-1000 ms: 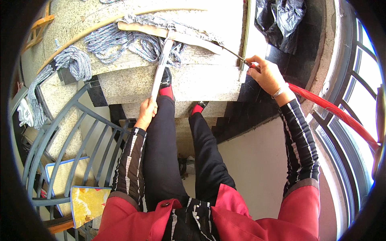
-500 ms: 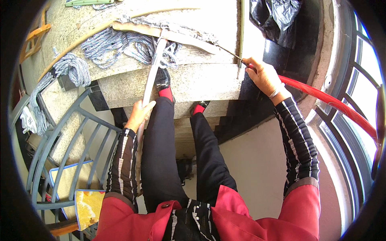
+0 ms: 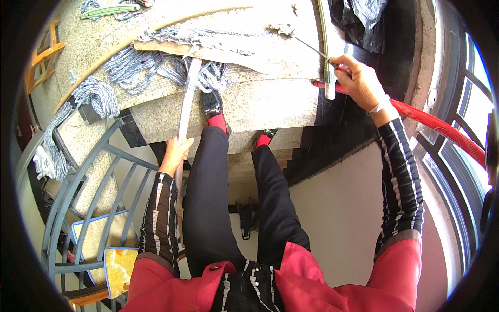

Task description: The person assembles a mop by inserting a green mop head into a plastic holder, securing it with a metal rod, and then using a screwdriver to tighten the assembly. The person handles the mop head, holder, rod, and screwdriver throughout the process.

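Grey yarn lies along the board, but the work looks unfinished

The left hand (image 3: 176,153) has its fingers wrapped around the pale handle (image 3: 187,109), which runs away to the middle of the wooden board (image 3: 228,56). The board lies across the far part of the step (image 3: 275,104). The right hand (image 3: 358,86) grips a thin tool (image 3: 310,47), fingers curled; its tip points far left, at a dark grey tuft (image 3: 280,29) beyond the board's right end.

Frayed strands (image 3: 176,35) lie along the board's far edge; whether they are fastened cannot be told. Loose yarn (image 3: 130,67) sits on its left, with a separate bundle (image 3: 96,96) farther left. Judging by this, the job seems only partway through, the bundle apparently unused.
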The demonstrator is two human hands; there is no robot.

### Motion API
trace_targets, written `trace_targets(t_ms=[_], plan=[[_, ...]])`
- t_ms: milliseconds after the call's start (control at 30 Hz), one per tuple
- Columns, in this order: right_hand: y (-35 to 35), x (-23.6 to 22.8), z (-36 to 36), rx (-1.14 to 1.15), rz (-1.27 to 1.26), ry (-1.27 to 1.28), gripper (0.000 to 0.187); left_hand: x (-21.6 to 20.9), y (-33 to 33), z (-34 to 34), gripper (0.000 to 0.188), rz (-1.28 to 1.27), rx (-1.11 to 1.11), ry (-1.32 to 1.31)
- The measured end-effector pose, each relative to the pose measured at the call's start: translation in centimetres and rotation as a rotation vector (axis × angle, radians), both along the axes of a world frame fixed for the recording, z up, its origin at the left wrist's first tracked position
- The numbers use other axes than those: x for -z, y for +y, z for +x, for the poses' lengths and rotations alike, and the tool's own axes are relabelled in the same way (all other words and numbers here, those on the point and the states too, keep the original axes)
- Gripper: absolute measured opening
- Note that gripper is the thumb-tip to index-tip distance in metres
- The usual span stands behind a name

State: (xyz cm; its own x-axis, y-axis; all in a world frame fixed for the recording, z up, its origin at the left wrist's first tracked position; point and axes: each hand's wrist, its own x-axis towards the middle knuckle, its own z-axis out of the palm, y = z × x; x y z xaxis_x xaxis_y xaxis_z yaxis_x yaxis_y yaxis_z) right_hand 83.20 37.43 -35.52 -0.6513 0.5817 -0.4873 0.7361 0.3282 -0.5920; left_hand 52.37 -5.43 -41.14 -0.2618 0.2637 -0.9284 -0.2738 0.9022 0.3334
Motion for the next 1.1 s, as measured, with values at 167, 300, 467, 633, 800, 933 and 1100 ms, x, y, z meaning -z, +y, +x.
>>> trace_targets(t_ms=[167,300,467,633,800,933,1100], plan=[[-2.7,-0.8,-0.3,0.105,-0.076,-0.011,0.026,0.6,0.5,1.1,0.028,-0.004,-0.015,0.013],[-3.9,-1.1,-0.3,0.365,-0.426,-0.017,0.028,0.8,0.4,1.1,0.026,-0.008,0.008,0.015],[-4.4,-1.3,0.0,0.540,-0.647,0.172,0.031,0.9,1.0,1.7,0.027,-0.012,-0.013,0.018],[-4.3,-1.1,-0.1,0.749,-0.882,0.315,0.028,0.8,2.2,3.0,0.028,-0.007,-0.036,0.035],[-4.0,-1.6,-0.3,0.776,-0.912,0.349,0.024,1.3,2.3,3.8,0.026,0.009,-0.018,0.045],[-4.2,-3.0,-0.8,0.680,-0.797,0.245,0.031,1.8,1.8,3.8,0.027,0.002,0.015,0.059],[-4.1,-5.0,-2.5,0.343,-0.626,0.098,0.030,2.1,1.5,4.0,0.032,0.015,0.036,0.077]])
